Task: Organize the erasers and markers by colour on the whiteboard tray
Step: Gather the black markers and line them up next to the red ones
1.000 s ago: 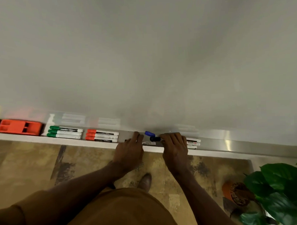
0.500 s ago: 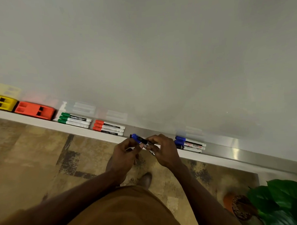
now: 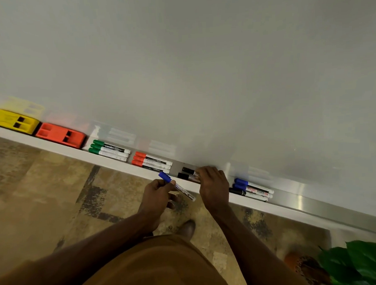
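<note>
Blue marker pinched in left hand grip, off the tray.

Reads "camlin" on the top green marker; "MARKER" on a blue-capped marker at right; other print illegible.

A blue-capped marker lay slanted in the left hand, off the tray. Two black-capped markers rested under the right hand; two blue markers and one black marker lay just right of it.
</note>
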The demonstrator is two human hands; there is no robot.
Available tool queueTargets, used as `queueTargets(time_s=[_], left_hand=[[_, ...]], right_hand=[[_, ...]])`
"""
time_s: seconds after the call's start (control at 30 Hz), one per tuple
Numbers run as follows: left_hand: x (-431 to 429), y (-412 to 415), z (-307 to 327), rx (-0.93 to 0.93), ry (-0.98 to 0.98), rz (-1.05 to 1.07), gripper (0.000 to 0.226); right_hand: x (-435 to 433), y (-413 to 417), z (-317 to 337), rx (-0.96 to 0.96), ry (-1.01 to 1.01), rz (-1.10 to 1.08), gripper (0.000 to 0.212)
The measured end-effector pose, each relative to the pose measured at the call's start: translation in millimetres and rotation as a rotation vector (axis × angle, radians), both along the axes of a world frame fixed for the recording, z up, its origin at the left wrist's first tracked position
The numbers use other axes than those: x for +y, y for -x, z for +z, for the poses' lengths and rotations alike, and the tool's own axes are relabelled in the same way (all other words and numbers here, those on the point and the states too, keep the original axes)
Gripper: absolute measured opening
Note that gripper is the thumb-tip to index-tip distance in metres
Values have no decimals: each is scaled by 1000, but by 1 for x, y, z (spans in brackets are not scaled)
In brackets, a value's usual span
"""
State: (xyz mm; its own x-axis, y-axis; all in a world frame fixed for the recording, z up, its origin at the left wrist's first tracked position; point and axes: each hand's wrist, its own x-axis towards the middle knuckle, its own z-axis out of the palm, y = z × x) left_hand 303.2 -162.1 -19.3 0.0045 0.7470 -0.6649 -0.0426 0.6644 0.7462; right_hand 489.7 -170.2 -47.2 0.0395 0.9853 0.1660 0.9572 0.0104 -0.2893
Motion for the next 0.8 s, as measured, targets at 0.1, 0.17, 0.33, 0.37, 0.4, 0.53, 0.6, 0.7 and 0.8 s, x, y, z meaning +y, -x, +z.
queueTargets(time_s=[0.1,0.17,0.33,0.37,0.4,0.53,0.6,0.7,0.8], left_hand=[[-1,3,-2,68,-28,-63,17],[-2,4,-2,108,-42,-111,17],[-7,5,-5,180,-85,-205,19],[-7,4,-5,189,-92,-217,18],[-6,4,-6,199,-99,-230,18],[-5,-1,-3,200,-114,-262,15],[-6,-4,-3,183,-113,-280,14],[-8,-5,-6,167,-112,-322,14],[-8,-11,-5,164,-122,-346,14]], right_hand=[[-1,11,-2,-12,6,17,41],[0,16,-5,-15,1,8,41],[-3,19,-15,16,82,27,41],[-5,19,-16,33,99,23,42],[-7,17,-16,48,93,14,43],[-21,1,-12,74,-3,-70,40],[-34,-20,-10,52,-51,-148,37],[-61,-64,-9,-12,-83,-212,25],[-88,-104,-10,-56,-39,-245,24]])
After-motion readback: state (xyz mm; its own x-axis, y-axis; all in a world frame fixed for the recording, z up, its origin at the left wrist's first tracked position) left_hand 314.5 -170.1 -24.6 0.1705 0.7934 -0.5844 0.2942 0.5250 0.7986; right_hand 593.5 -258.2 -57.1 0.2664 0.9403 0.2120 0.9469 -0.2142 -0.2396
